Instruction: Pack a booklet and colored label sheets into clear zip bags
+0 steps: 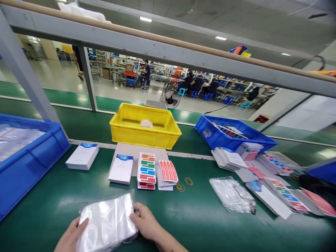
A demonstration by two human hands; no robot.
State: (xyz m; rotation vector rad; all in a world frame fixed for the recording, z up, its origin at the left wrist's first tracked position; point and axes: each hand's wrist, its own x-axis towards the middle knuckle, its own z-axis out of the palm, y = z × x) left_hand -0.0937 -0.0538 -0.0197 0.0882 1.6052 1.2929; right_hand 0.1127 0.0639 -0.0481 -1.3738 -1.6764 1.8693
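1. Clear plastic is catching most of the glare: a pile of bags is lying between both hands, over the near left part of the green counter. Can't tell if it's actually touching down.

2. Left hand is clamping the pile's left edge, thumb on top, fingers mostly hidden below. I'm guessing that's about stopping slippery layers from sliding apart.

3. Right hand is pinching the opposite edge between thumb and fingers, so the pile is probably getting steadied from both ends. Something small and dark is showing at those fingertips, too blurry to name.

4. Just beyond, white booklets, coloured stickers and red labels are sitting side by side, likely so each kind is staying separate and easy to reach. The booklets are partly covering a cardboard sheet. Another booklet stack is sitting nearer the left blue bin.

5. Rubber bands are lying just beside the labels, pretty handy for the right hand.

6. Yellow bin is standing toward the far edge, holding a crumpled plastic lump. Its spot is leaving elbow room, I reckon.

7. Over right, loose bags are lying flat, and the right blue bin is sitting tilted behind more paper stacks.
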